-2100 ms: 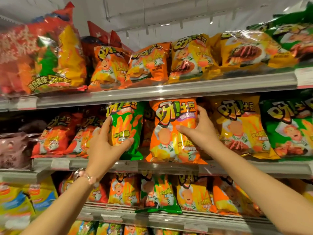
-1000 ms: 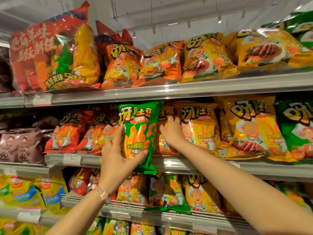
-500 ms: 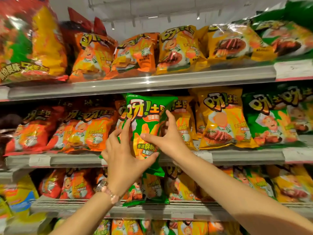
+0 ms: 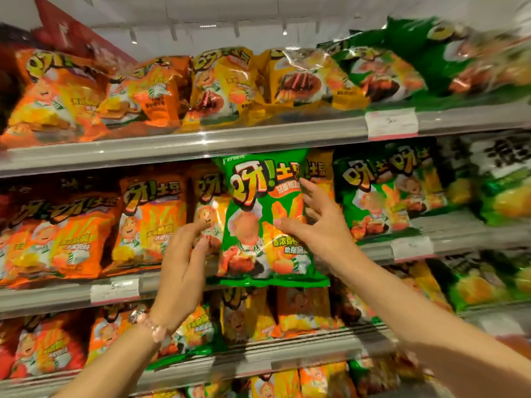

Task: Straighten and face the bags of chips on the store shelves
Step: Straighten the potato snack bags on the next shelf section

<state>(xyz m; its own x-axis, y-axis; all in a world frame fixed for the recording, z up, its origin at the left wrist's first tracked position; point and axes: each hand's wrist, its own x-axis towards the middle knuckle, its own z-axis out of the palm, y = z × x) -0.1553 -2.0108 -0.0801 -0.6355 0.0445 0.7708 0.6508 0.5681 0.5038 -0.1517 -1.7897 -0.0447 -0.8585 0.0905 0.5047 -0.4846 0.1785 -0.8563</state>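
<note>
two hands [image 4: 319,225] flanking green bag [image 4: 267,219]

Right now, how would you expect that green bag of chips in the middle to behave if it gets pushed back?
The green bag looks puffed and glossy, so probably light, crushable and slippery. It stands tall on the shelf edge, so it may tip.

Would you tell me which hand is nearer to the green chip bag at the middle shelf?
Right. The right hand grips the green chip bag's right edge; the left hand is beside its left edge, fingers straight.
</note>
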